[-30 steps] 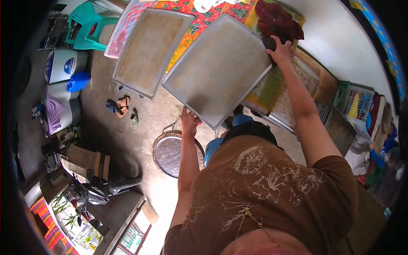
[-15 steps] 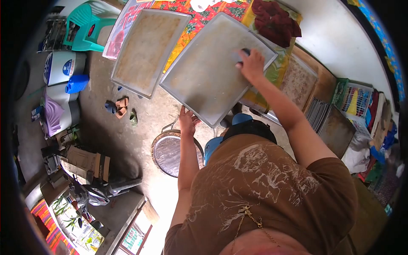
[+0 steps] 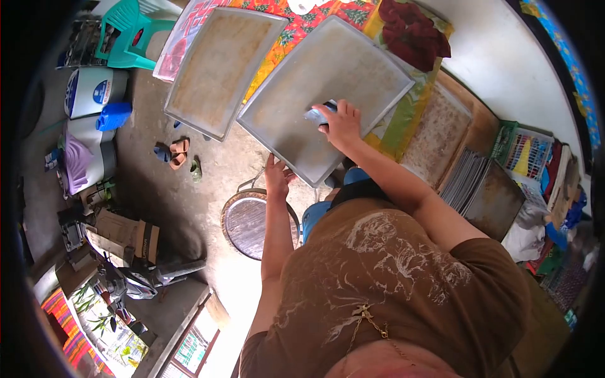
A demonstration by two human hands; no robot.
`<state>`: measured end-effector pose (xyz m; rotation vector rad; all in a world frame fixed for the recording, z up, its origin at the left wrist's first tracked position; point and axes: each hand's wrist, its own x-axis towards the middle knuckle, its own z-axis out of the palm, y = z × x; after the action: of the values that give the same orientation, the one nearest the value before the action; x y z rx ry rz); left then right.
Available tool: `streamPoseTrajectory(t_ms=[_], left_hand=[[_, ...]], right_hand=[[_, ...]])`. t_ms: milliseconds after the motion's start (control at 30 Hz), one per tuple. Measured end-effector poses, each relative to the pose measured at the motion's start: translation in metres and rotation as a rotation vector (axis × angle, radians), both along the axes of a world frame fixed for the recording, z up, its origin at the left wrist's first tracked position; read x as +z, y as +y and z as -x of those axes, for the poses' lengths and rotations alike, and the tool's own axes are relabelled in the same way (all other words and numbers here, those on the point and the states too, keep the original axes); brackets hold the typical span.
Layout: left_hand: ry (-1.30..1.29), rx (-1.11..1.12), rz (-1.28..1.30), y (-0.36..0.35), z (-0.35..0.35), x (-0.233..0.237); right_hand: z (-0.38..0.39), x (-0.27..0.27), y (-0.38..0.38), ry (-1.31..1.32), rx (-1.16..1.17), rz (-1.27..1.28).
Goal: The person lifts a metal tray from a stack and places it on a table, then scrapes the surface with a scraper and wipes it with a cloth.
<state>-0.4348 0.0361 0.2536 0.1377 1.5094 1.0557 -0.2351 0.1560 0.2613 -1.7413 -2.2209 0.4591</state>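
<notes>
A wide metal baking tray (image 3: 353,63) with a low rim lies tilted in front of me, its near corner jutting over the table edge. My left hand (image 3: 277,179) grips its near left rim, with some fingers hidden underneath. Over the middle of the tray, my right hand (image 3: 343,126) is closed around a small flat scraper (image 3: 321,112) with a shiny blade and a dark handle. The blade seems to rest on the tray surface. A second tray (image 3: 224,63), stained brownish, lies to the left.
A dark red cloth (image 3: 413,34) lies on the patterned tablecloth (image 3: 359,16). Stacked trays (image 3: 466,179) stand to the right, beside a crate (image 3: 526,151). Below my left hand is a round stool (image 3: 258,223). Sandals (image 3: 179,152) and a green chair (image 3: 129,38) are at left.
My right hand has moved left and nearer to me across the tray with the scraper, from the far right side to the middle. My left hand stays at the rim.
</notes>
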Motion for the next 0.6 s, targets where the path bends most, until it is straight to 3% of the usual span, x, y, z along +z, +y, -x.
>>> streamPoseTrajectory(t_ms=[100,233,300,433,533,600], left_hand=[[0.004,0.020,-0.025,-0.005,-0.001,-0.001],[-0.037,0.062,-0.081,-0.010,0.000,-0.010],[-0.017,0.064,-0.072,-0.009,-0.002,-0.008],[-0.008,0.000,-0.065,-0.007,0.000,-0.006],[-0.008,-0.008,-0.057,-0.003,0.000,-0.004],[-0.008,0.006,-0.045,-0.005,-0.001,-0.002]], right_hand=[[-0.029,0.012,0.036,0.106,-0.140,0.082],[-0.119,0.026,0.099,-0.151,-0.521,-0.031],[-0.154,0.012,0.117,-0.290,-0.580,-0.077],[-0.150,0.015,0.134,-0.342,-0.470,-0.051],[-0.111,0.003,0.117,-0.335,-0.259,-0.152],[-0.108,0.006,0.125,-0.380,-0.237,-0.202]])
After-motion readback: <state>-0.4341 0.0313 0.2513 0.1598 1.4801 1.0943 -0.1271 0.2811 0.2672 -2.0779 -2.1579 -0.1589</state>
